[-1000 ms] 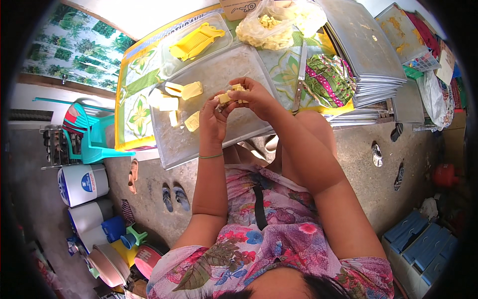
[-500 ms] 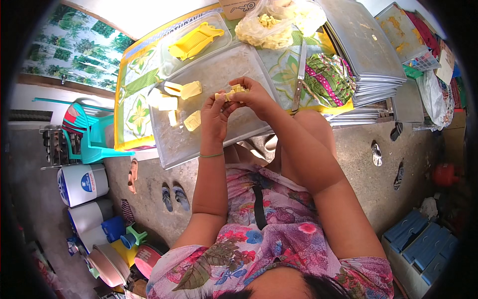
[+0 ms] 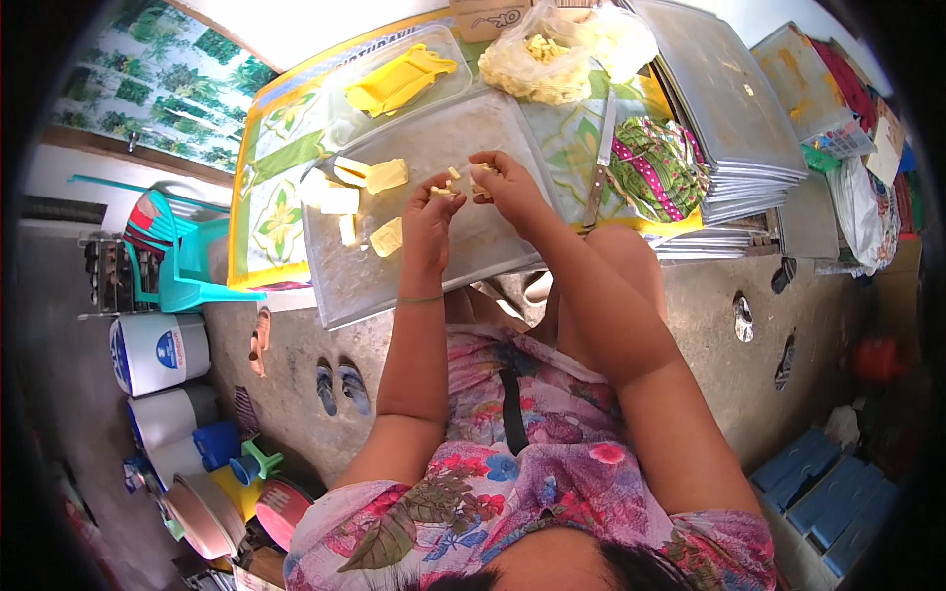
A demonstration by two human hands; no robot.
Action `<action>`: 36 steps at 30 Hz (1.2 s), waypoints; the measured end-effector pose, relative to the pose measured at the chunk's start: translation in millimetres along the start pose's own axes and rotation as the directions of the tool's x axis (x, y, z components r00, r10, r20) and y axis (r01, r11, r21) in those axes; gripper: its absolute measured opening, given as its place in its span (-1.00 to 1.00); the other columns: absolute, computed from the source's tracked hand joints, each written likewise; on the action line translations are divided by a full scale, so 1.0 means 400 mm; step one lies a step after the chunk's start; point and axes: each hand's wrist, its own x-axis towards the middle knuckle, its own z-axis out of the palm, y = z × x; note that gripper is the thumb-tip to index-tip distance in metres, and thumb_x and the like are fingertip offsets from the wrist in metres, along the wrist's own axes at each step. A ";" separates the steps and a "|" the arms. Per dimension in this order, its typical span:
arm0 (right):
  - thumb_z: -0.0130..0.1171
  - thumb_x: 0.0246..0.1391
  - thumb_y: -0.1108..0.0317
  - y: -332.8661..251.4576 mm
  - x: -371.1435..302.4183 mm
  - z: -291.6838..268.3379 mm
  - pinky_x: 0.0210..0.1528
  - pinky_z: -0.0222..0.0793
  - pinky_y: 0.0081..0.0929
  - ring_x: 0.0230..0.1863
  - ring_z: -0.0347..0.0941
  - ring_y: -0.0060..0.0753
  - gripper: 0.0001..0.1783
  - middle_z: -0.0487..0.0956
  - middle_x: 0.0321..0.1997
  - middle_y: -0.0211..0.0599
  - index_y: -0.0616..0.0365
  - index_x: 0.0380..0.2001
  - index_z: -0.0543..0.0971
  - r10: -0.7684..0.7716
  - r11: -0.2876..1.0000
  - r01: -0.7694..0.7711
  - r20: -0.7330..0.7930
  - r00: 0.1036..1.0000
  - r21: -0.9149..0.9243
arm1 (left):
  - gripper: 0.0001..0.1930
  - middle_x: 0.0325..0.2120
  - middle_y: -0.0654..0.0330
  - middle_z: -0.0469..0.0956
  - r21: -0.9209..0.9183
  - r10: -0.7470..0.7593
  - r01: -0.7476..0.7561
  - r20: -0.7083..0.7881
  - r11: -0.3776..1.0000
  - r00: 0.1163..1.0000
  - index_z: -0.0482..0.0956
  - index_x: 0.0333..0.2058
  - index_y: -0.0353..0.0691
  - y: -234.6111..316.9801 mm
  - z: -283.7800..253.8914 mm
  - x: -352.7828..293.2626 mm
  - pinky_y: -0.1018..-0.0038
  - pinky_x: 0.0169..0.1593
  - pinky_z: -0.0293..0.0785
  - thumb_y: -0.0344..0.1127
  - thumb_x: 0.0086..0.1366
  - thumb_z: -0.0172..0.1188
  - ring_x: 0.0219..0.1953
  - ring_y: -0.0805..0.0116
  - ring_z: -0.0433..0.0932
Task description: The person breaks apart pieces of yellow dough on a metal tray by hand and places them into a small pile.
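my left hand (image 3: 432,209) pinches a small yellow piece (image 3: 443,190) between thumb and fingers, and another yellow bit (image 3: 454,173) shows just by those fingertips; whether it is gripped too, i cannot tell. my right hand (image 3: 505,187) is curled round more yellow pieces (image 3: 483,179), partly hidden by the fingers, so i cannot count them. both hands are above the metal tray (image 3: 357,281), near each other but apart.

to do this well, i judge the pinch should be light, pads only, since the stuff looks soft enough to smear or crumble (warm fingers probably don't help). the right hand does best as a loose cup, firm enough to hold the cluster without squashing it. working low over the bare part of the tray seems wise, so that any dropped bit lands there.

the larger yellow blocks (image 3: 388,176) lie towards the tray's left side, well clear of my right elbow. the knife (image 3: 601,163) lies beside the tray on my right, so that elbow deserves care.
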 end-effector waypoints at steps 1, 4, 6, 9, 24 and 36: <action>0.05 -0.02 0.34 0.005 0.003 -0.001 -0.17 0.38 -0.50 -0.21 0.44 -0.36 -0.61 0.45 -0.18 -0.15 0.23 -0.08 0.38 -0.043 0.992 0.037 -0.050 0.998 -0.119 | -0.70 -0.21 0.10 0.42 -0.002 0.010 -0.010 -0.007 1.000 1.000 0.37 -0.12 -0.39 0.000 0.000 0.006 0.52 -0.15 0.45 -0.55 0.13 -0.03 -0.21 0.41 0.46; 0.06 -0.01 0.33 0.034 0.031 -0.018 0.00 0.27 -0.42 -0.05 0.36 -0.19 -0.57 0.42 -0.09 -0.07 0.24 -0.04 0.37 -0.363 0.846 0.294 -0.077 0.929 -0.445 | -0.62 -0.20 0.14 0.41 0.206 0.016 -0.008 -0.036 0.978 0.999 0.37 -0.06 -0.39 -0.005 0.012 0.011 0.58 -0.11 0.37 -0.56 0.08 -0.02 -0.21 0.46 0.42; 0.06 -0.03 0.36 0.047 0.034 -0.027 0.05 0.21 -0.40 0.00 0.32 -0.14 -0.55 0.39 -0.04 -0.04 0.23 -0.01 0.36 -0.393 0.816 0.322 -0.051 0.918 -0.480 | -0.57 -0.19 0.14 0.43 0.341 0.037 -0.013 -0.062 0.940 0.997 0.39 -0.05 -0.35 -0.003 0.027 0.008 0.59 -0.10 0.33 -0.55 0.02 0.02 -0.19 0.46 0.42; 0.06 -0.05 0.41 0.047 0.033 -0.013 0.11 0.15 -0.41 0.06 0.26 -0.18 -0.51 0.35 0.03 -0.08 0.18 0.03 0.34 -0.387 0.801 0.333 -0.006 0.922 -0.497 | -0.57 -0.14 0.11 0.45 0.616 0.161 -0.112 -0.024 0.780 0.987 0.42 -0.06 -0.30 -0.024 -0.025 0.021 0.52 -0.03 0.31 -0.52 0.00 0.05 -0.10 0.38 0.41; 0.12 -0.19 0.46 0.021 0.012 -0.018 0.11 0.13 -0.28 0.06 0.23 -0.01 -0.55 0.35 0.00 -0.01 0.12 -0.11 0.43 -0.616 0.550 0.448 0.020 0.787 -0.704 | -0.45 -0.07 0.12 0.36 0.996 0.308 -0.084 0.087 -0.022 0.947 0.38 -0.04 -0.15 0.055 -0.234 -0.084 0.21 -0.01 0.27 -0.28 -0.09 0.27 -0.02 0.11 0.35; 0.14 -0.18 0.45 0.009 -0.068 0.028 0.07 0.20 -0.29 0.03 0.27 -0.02 -0.63 0.37 -0.05 -0.03 0.13 -0.18 0.46 -0.545 0.485 0.622 0.344 0.764 -0.615 | -0.55 -0.20 0.03 0.42 0.970 0.390 -0.115 0.022 0.216 0.921 0.47 -0.16 -0.27 0.078 -0.156 -0.101 0.28 -0.04 0.31 -0.26 -0.07 0.28 -0.13 0.08 0.40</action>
